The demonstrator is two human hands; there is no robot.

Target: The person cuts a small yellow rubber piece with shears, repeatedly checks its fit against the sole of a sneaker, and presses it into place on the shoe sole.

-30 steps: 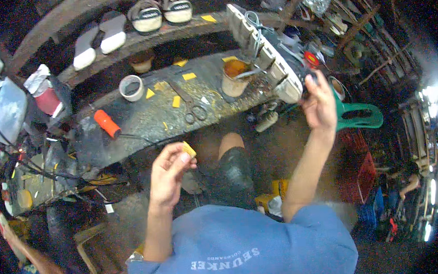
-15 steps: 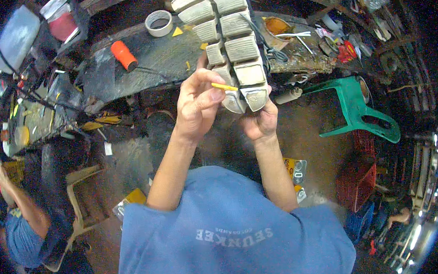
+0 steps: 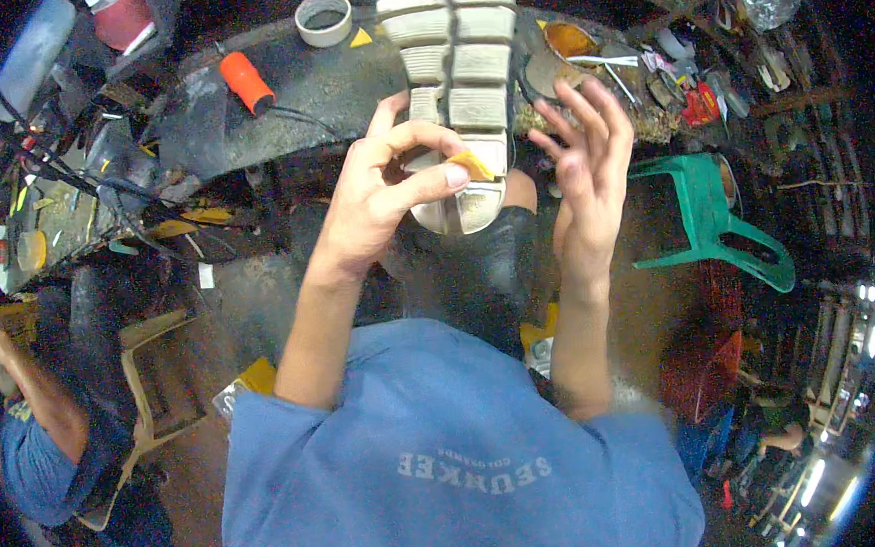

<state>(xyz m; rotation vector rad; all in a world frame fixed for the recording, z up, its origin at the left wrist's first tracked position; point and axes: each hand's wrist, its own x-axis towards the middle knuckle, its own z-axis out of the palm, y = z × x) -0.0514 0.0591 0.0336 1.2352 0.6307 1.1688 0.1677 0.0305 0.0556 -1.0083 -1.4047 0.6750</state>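
A shoe [image 3: 486, 108] is held up sole outward, its off-white sole cut into ridged blocks with a dark groove down the length. My left hand [image 3: 377, 182] is beside the sole's near end, thumb and index finger pinching a small flat yellow piece [image 3: 473, 165] over it. The other left fingers reach toward the shoe's left side, partly hidden; whether they grip it I cannot tell. Just right of the shoe, my right hand [image 3: 591, 169] is raised and empty, its fingers spread and slightly blurred.
On the dark workbench [image 3: 188, 128] are an orange corded tool [image 3: 247, 83], a tape roll [image 3: 324, 20], yellow scraps [image 3: 361, 38] and an amber-filled container [image 3: 570, 40]. A green plastic stool [image 3: 698, 197] is at the right. Another person's arm [image 3: 38, 383] shows at far left.
My right hand has let go of the shoe and moved right, its fingers opening. The shoe's sole now faces me more squarely. The yellow piece has turned, showing its flat side over the sole.
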